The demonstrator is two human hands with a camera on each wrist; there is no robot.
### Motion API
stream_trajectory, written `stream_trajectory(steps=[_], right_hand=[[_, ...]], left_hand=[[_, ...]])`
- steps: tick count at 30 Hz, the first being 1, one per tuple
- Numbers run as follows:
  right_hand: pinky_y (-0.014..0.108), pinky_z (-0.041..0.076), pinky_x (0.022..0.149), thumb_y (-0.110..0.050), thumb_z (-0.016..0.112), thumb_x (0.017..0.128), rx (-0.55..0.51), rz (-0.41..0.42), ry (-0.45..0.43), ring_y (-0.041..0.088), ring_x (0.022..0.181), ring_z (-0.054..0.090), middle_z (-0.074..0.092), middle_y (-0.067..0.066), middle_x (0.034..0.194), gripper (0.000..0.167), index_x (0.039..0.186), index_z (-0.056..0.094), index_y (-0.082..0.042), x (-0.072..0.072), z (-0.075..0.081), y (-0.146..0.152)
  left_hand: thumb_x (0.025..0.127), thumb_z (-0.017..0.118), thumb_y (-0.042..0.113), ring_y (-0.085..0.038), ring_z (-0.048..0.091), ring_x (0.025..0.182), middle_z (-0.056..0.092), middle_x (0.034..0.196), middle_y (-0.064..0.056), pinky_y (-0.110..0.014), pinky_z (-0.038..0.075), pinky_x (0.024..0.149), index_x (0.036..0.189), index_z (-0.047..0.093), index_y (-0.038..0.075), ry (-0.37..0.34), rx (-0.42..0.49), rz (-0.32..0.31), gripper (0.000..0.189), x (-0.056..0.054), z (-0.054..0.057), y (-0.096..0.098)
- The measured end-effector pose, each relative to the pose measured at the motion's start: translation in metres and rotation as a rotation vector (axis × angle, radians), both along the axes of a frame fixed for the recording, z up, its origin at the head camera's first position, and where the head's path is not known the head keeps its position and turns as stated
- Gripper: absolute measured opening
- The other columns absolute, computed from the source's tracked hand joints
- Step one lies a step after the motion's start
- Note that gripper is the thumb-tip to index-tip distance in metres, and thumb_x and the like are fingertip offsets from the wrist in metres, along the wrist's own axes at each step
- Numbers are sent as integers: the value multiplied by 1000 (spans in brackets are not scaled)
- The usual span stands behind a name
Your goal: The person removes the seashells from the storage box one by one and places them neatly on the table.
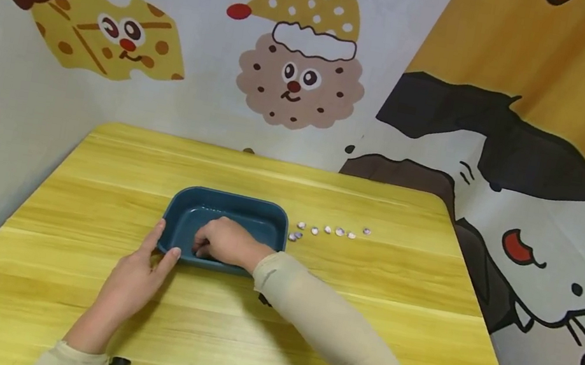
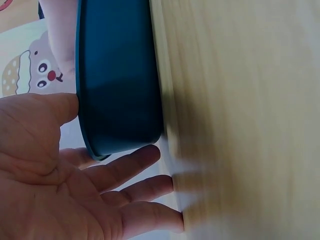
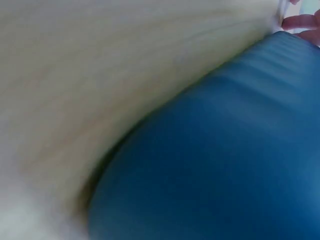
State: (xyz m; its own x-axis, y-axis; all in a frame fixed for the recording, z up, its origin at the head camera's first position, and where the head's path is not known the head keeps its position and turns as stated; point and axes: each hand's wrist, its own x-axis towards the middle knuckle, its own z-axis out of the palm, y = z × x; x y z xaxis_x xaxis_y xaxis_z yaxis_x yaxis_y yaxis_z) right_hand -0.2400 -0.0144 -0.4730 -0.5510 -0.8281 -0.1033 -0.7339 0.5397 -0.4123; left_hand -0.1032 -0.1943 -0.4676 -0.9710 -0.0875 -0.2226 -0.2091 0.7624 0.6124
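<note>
A dark blue rectangular tray (image 1: 234, 200) stands on the table. My left hand (image 1: 136, 276) braces its near left corner, thumb at the near rim and index finger along the left side. In the left wrist view, the fingers (image 2: 137, 187) of that hand spread beside the tray wall (image 2: 117, 75) and reach down to the tabletop. My right hand (image 1: 227, 241) reaches over the near right rim into the tray, fingers bent down toward its floor near the left end. Its fingertips are hidden, and I cannot tell whether they pinch anything. The right wrist view shows mostly the tray's outer wall (image 3: 200, 165).
Several small white-and-purple pieces (image 1: 340, 232), shell-like in look, lie scattered on the yellow wood-grain table (image 1: 362, 323) right of the tray. Cartoon-printed cloth (image 1: 182, 112) hangs behind and beside the table. The right sleeve (image 1: 328, 317) crosses the table's near right part.
</note>
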Motion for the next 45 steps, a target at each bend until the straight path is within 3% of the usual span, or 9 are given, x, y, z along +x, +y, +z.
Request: stream_trajectory(steps=[2,5,8,11,16,21,29,38,45], right_hand=[[13,56,87,-24,74,103,-38,-18,18,2,100,75,82,-9,109,13,110,84,-22,-1,9,11],[21,59,94,-21,69,106,-110,-86,16,10,110,76,81,-4,119,20,121,81,-17,-2,37,39],[30,61,98,-19,69,106,-205,-217,4,15,112,76,80,0,123,22,124,80,-14,-8,62,81],[37,63,94,-18,72,104,-283,-396,-17,19,107,76,81,4,117,18,119,80,-12,-20,68,130],[41,62,89,-18,73,103,-240,-641,-56,21,101,74,79,7,112,16,116,78,-10,-37,43,205],[42,62,87,-17,74,103,-156,-705,-37,23,97,73,81,9,109,14,111,80,-8,-42,10,241],[35,55,73,-21,69,103,-25,-756,21,18,79,63,77,7,97,14,104,76,-9,-39,-12,247],[30,44,61,-32,65,106,48,-839,19,18,69,57,72,6,87,24,102,74,-10,-38,-19,249],[28,41,55,-41,62,108,100,-843,7,15,63,54,67,3,80,31,101,73,-13,-40,-24,244]], left_hand=[[111,35,65,-63,45,144,32,166,-37,-75,42,113,174,0,16,-7,1,1,86,0,0,1],[111,34,65,-63,41,146,30,168,-36,-75,39,116,174,-1,18,-13,2,0,86,-1,1,2],[111,34,65,-63,40,146,30,168,-35,-75,38,116,174,-2,19,-8,-2,-1,86,-1,3,2],[112,34,64,-63,40,146,30,167,-35,-75,38,116,174,-3,19,0,-12,-3,85,-2,5,1],[112,33,63,-63,39,147,28,168,-35,-75,37,117,173,-5,19,-7,-16,-9,85,-1,8,-2],[112,33,64,-63,38,148,27,169,-35,-75,36,118,173,-5,19,-10,-8,-13,85,-1,7,-1],[111,31,66,-62,38,148,27,170,-34,-74,36,119,173,-6,20,-19,-6,-21,85,-2,4,2],[112,31,63,-62,38,148,26,170,-33,-74,36,119,173,-7,19,-20,-7,-26,85,-1,4,4],[113,31,62,-62,38,148,27,170,-34,-74,36,119,173,-9,20,-33,-6,-21,83,0,-1,4]])
